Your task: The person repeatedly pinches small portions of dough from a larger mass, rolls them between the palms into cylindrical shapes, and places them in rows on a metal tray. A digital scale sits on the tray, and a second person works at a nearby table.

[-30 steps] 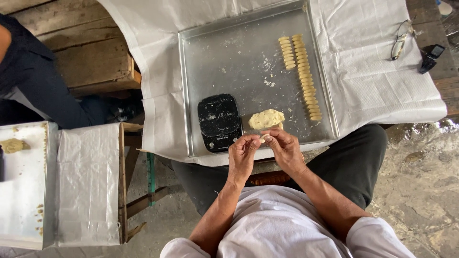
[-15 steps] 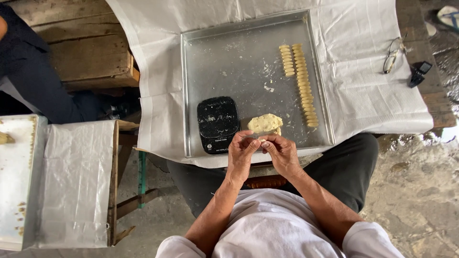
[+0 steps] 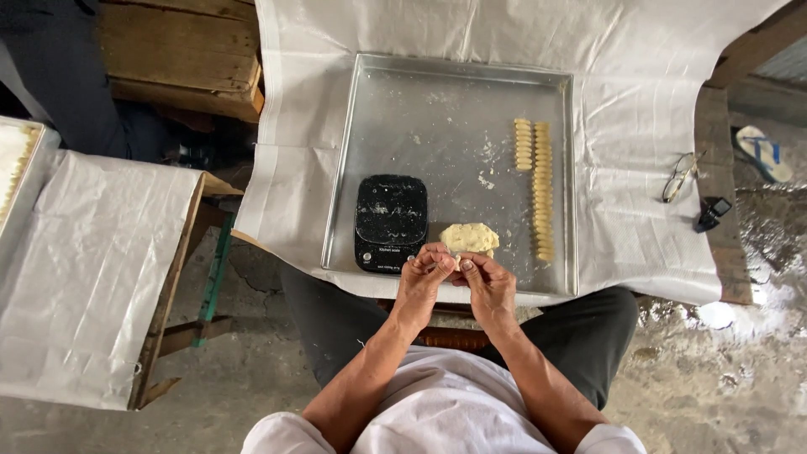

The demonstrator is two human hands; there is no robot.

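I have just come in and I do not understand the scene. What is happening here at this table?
A seated person works a small piece of dough between the fingertips of the left hand and the right hand, at the near edge of a metal tray. On the tray, a larger lump of dough lies beside a black kitchen scale. Two rows of small shaped pieces stand along its right side. Glasses lie on the white cloth.
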